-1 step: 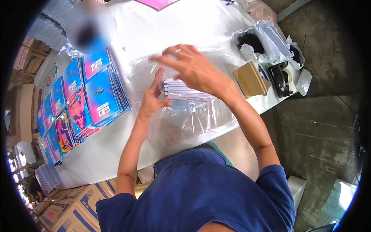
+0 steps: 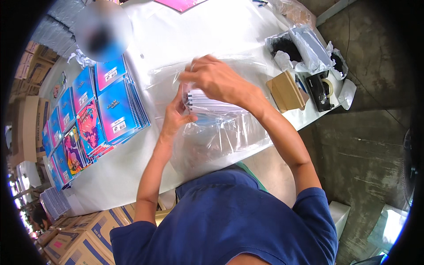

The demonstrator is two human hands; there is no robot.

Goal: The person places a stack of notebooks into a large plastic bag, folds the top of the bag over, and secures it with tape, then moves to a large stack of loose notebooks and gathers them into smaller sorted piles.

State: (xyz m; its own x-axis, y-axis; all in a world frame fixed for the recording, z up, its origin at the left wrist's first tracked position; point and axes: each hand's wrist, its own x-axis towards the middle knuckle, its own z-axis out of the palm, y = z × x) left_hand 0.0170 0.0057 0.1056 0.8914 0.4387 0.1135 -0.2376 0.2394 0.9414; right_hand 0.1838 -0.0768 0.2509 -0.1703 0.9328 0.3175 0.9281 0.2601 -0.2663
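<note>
In the middle of the table, a stack of notebooks lies with its white page edges showing, under loose clear plastic wrap. My left hand grips the near left end of the stack, thumb on the near side and fingers partly hidden behind the plastic. Above the stack, my right hand reaches across to that same left end. Its fingers bend downward close to the left hand and are smeared by motion, so whether they pinch the plastic is unclear.
Piles of blue and pink spiral notebooks stand to the left. On the right are a brown cardboard block, a black tape dispenser and torn grey packaging. Cartons sit below the table at left. Another person is at the far left.
My right hand has shifted slightly left and its fingers, stretched out before, now bend down towards the stack's left end. The left hand stays nearly in place.
</note>
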